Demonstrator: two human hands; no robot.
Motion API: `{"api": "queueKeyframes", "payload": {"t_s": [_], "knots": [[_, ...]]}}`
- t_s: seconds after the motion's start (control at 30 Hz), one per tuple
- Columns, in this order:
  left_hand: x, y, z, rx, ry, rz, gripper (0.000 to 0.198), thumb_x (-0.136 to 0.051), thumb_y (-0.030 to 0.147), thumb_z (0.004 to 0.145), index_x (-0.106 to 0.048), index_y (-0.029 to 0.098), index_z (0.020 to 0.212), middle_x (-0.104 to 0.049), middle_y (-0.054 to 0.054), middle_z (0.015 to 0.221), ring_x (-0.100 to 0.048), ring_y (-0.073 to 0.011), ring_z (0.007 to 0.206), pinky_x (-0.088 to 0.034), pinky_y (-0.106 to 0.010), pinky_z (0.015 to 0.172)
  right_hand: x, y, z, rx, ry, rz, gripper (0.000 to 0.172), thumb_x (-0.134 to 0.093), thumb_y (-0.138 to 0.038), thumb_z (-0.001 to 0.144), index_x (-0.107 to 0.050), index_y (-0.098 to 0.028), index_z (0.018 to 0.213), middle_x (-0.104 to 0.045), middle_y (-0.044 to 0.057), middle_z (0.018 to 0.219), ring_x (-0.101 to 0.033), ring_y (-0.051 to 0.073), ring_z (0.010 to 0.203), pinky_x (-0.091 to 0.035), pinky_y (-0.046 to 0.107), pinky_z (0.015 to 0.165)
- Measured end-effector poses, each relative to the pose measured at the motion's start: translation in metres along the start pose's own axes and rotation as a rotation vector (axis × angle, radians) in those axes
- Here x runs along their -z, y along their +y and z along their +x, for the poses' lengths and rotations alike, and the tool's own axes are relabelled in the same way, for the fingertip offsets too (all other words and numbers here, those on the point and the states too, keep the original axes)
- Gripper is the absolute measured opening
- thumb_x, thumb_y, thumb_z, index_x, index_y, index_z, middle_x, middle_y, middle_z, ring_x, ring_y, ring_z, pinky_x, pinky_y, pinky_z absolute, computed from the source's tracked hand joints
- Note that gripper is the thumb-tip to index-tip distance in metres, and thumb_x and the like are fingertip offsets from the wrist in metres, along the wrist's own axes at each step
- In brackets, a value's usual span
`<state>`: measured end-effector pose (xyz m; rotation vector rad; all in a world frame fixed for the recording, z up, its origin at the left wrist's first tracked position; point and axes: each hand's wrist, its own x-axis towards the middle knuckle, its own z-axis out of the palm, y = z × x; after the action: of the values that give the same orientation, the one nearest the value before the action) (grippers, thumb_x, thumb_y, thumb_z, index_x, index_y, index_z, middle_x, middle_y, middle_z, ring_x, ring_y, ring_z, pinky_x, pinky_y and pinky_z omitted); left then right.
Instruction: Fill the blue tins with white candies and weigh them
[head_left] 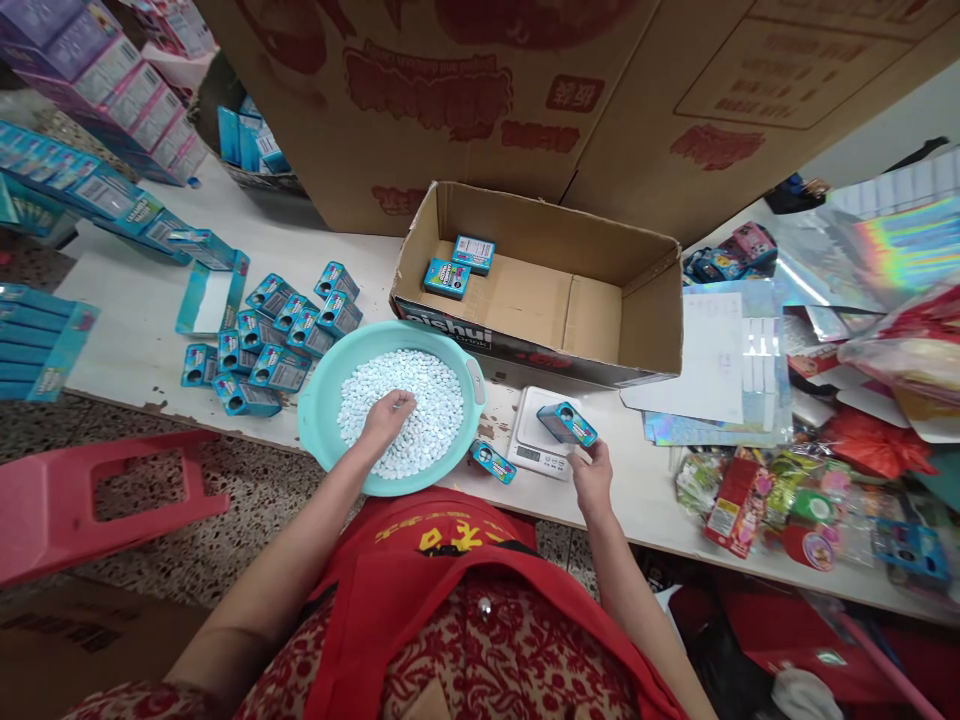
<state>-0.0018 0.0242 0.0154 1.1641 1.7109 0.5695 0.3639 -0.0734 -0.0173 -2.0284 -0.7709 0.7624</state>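
A round turquoise basin (315,390) holds a heap of small white tablets (420,440). My left hand (388,418) reaches into it, fingers drawn together on the tablets; how many they hold is hidden. With my right hand (591,475) I grip the near end of a small blue box (568,424), tilted over a white kitchen scale (534,430). The scale's readout is too small to read. Another blue box (493,462) lies between the basin and the scale.
Several blue boxes (281,368) cluster left of the basin. Behind it stands an open carton (634,360) with two blue boxes (448,278) inside. Clear plastic packets and sheets (720,400) cover the right side. A red stool (45,500) stands at the left.
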Motion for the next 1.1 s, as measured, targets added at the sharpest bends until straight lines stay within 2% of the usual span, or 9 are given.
{"api": "queueKeyframes", "payload": {"t_s": [0.23, 0.47, 0.57, 0.77, 0.9, 1.0, 1.07, 1.1], "knots": [[0.002, 0.006, -0.004, 0.007, -0.007, 0.009, 0.032, -0.054, 0.046, 0.07, -0.064, 0.02, 0.085, -0.069, -0.005, 0.093, -0.062, -0.0247, 0.089, -0.047, -0.035, 0.083, -0.001, -0.007, -0.002, 0.028, -0.043, -0.019, 0.052, -0.062, -0.038, 0.058, -0.054, -0.02, 0.107, -0.06, 0.007, 0.11, -0.054, 0.025, 0.105, -0.041, 0.044, 0.095], [0.004, 0.009, -0.009, 0.006, -0.016, 0.014, 0.03, -0.053, 0.047, 0.072, -0.063, 0.021, 0.083, -0.069, -0.004, 0.091, -0.062, -0.0251, 0.088, -0.047, -0.034, 0.081, -0.004, -0.022, -0.002, 0.084, -0.047, -0.029, 0.077, -0.076, -0.046, 0.055, -0.052, -0.021, 0.123, -0.055, 0.01, 0.125, -0.052, 0.027, 0.114, -0.038, 0.045, 0.098], [0.003, 0.01, -0.01, 0.002, -0.025, 0.016, 0.029, -0.054, 0.046, 0.072, -0.063, 0.021, 0.084, -0.069, -0.005, 0.092, -0.062, -0.025, 0.087, -0.048, -0.034, 0.081, -0.007, -0.024, 0.003, 0.097, -0.01, 0.001, 0.07, -0.077, -0.049, 0.054, -0.059, -0.019, 0.114, -0.058, 0.01, 0.121, -0.054, 0.026, 0.109, -0.04, 0.044, 0.096], [0.004, 0.009, -0.011, -0.001, -0.025, 0.019, 0.029, -0.054, 0.045, 0.073, -0.064, 0.021, 0.085, -0.069, -0.005, 0.094, -0.062, -0.0261, 0.091, -0.048, -0.035, 0.08, -0.007, -0.038, 0.007, 0.078, -0.042, 0.073, 0.051, -0.077, -0.05, 0.056, -0.064, -0.016, 0.092, -0.067, 0.005, 0.086, -0.06, 0.022, 0.082, -0.048, 0.042, 0.084], [0.003, 0.007, -0.011, -0.014, -0.028, -0.003, 0.03, -0.053, 0.044, 0.074, -0.064, 0.02, 0.087, -0.069, -0.006, 0.092, -0.063, -0.026, 0.089, -0.05, -0.035, 0.078, -0.006, -0.065, 0.003, 0.119, -0.057, 0.113, 0.047, -0.078, -0.048, 0.058, -0.064, -0.017, 0.09, -0.066, 0.003, 0.085, -0.06, 0.02, 0.081, -0.048, 0.039, 0.083], [-0.001, 0.013, -0.014, -0.046, -0.045, -0.025, 0.031, -0.051, 0.043, 0.078, -0.064, 0.019, 0.09, -0.069, -0.007, 0.09, -0.065, -0.0254, 0.085, -0.051, -0.036, 0.077, -0.012, -0.093, -0.005, 0.229, -0.127, 0.093, 0.041, -0.078, -0.046, 0.061, -0.065, -0.018, 0.088, -0.063, 0.001, 0.083, -0.058, 0.019, 0.08, -0.048, 0.036, 0.08], [-0.003, 0.025, -0.022, -0.083, -0.032, -0.03, 0.033, -0.056, 0.041, 0.077, -0.064, 0.019, 0.1, -0.068, -0.007, 0.098, -0.064, -0.0259, 0.091, -0.051, -0.038, 0.084, -0.022, -0.112, -0.014, 0.335, -0.208, 0.061, 0.036, -0.077, -0.045, 0.065, -0.066, -0.019, 0.088, -0.062, 0.001, 0.083, -0.057, 0.019, 0.079, -0.048, 0.035, 0.078], [-0.003, 0.033, -0.028, -0.15, -0.019, -0.019, 0.038, -0.06, 0.04, 0.075, -0.062, 0.02, 0.108, -0.066, -0.008, 0.108, -0.062, -0.0268, 0.101, -0.049, -0.04, 0.091, -0.029, -0.121, -0.02, 0.394, -0.257, 0.046, 0.034, -0.076, -0.045, 0.068, -0.066, -0.02, 0.089, -0.062, 0.002, 0.085, -0.057, 0.019, 0.081, -0.048, 0.035, 0.079]]}}
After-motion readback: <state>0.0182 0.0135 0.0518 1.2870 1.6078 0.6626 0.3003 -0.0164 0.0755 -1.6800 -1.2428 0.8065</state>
